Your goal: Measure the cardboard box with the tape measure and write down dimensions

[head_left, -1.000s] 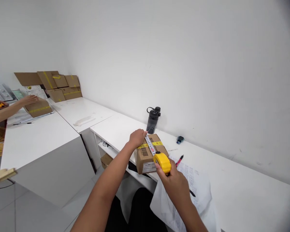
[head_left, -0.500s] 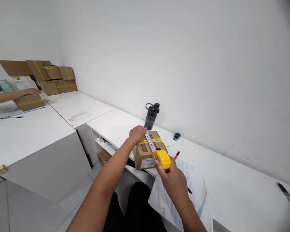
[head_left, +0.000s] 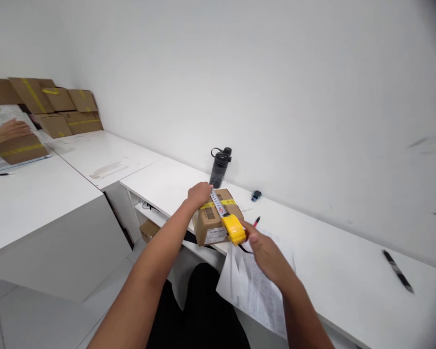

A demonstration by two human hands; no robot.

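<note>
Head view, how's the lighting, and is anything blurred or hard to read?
Head view: soft, fairly even light on the wall; head view: the picture's upper right corner goes dark; head view: print on the paper is too blurred to read; head view: some numbers on the yellow tape measure look legible.

The bottle stands behind the box.

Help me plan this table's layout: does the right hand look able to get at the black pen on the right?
Probably yes: nothing visible blocks the way from the right hand to the black pen. The hand is at the yellow tape measure, though, and may have to leave it first.
</note>
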